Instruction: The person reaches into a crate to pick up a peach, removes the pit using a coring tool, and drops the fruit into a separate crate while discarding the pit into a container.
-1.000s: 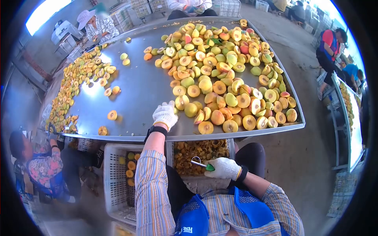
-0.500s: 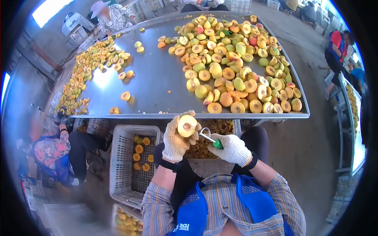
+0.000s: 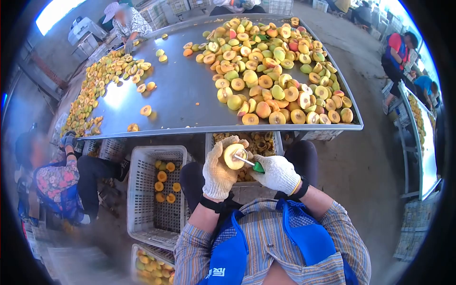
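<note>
My left hand (image 3: 219, 167), in a white knit glove, grips a peach half (image 3: 234, 156) with its cut face turned up and to the right. My right hand (image 3: 276, 175), gloved as well, is closed around the green handle (image 3: 258, 167) of a pitting tool. The metal loop (image 3: 241, 157) of this tool touches the middle of the cut face, over the pit area. Both hands are close together, just in front of the steel table's near edge.
A steel table (image 3: 175, 95) bears a big heap of peach halves (image 3: 275, 71) and another pile (image 3: 90, 90) at left. A crate (image 3: 135, 190) with several halves stands left of my knees; a crate of scraps (image 3: 261, 140) is under the table. Co-workers (image 3: 57, 180) sit nearby.
The tool's loop has moved left from beside the peach half onto its cut face. My hands have come closer together, and the view has shifted slightly.
</note>
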{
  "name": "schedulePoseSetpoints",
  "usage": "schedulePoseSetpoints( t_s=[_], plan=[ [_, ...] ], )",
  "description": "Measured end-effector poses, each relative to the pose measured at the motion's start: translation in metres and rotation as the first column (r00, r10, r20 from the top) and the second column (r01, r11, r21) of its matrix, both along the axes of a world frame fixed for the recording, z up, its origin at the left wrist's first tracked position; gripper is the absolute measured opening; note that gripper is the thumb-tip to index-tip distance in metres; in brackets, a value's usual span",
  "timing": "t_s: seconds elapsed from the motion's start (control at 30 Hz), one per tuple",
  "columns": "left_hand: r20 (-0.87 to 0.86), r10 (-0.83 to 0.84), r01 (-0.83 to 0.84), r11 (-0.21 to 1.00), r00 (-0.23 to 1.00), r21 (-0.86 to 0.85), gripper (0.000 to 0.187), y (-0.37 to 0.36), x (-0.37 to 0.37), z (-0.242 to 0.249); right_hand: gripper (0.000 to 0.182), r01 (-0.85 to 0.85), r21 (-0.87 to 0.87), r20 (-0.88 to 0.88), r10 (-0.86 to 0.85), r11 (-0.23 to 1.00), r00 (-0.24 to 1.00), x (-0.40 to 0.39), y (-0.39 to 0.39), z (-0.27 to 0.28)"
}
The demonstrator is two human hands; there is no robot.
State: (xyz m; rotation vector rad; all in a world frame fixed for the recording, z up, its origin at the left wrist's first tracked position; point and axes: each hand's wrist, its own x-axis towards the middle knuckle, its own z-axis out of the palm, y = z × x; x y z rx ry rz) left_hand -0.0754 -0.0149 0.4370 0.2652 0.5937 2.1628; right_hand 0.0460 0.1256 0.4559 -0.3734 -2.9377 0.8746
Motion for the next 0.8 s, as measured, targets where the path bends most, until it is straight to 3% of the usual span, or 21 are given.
schedulePoseSetpoints(
  t_s=[0.43, 0.6, 0.8],
  plan=[
    [0.039, 0.096, -0.096, 0.995, 0.995, -0.013, 0.042, 0.006, 0.008, -0.004, 0.038, 0.015, -0.036, 0.109, -0.011, 0.999, 0.994, 0.002, -0.005, 0.005],
    [0.120, 0.110, -0.109, 0.994, 0.987, -0.017, 0.040, 0.011, 0.015, -0.006, 0.030, -0.009, -0.130, 0.066, 0.018, 0.992, 0.998, -0.003, -0.004, -0.018],
    [0.110, 0.181, -0.168, 0.979, 0.977, -0.113, 0.042, 0.019, 0.022, -0.011, 0.021, -0.010, -0.042, 0.162, 0.017, 0.999, 0.987, -0.011, 0.004, -0.025]
  ],
)
